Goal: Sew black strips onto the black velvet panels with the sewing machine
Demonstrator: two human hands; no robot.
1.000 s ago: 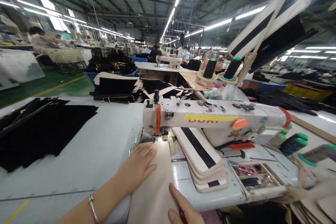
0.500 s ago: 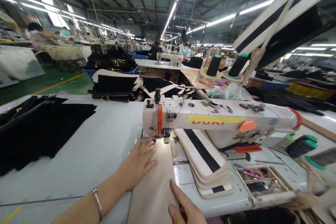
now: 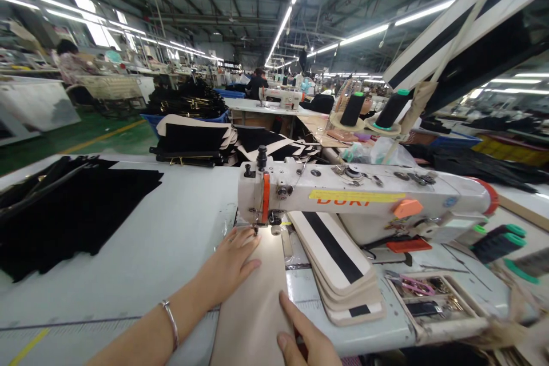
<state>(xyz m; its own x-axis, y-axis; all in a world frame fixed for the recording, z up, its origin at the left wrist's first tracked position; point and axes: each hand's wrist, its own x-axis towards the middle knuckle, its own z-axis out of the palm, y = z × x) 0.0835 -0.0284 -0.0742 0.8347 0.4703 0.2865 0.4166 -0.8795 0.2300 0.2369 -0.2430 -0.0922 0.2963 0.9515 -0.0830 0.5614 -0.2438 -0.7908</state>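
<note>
- Head view: a beige panel is spread beneath both hands, its far end set under the head of a sewing machine, just past the left fingertips.
- The left hand is laid flat on the panel's left side, fingers held nearly together, thumb spread, nothing pinched. A presser foot is seen right beside its fingertips; contact cannot be told.
- The right hand is placed at the panel's right edge, forefinger and thumb held apart. The remaining fingers are largely hidden, so whether the panel is clamped from below cannot be told.
- Compared with a second ago, the panel's far end is seen farther under the machine, and the left fingertips have been brought closer to the foot. From that shift, the panel is judged to be lined up at the foot, steadied from both sides.
- Beyond the right fingers and to their right, striped panels are stacked; farther right, a tray is filled with small items.
- Well left of the left fingers, black pieces are piled on the worktable.
</note>
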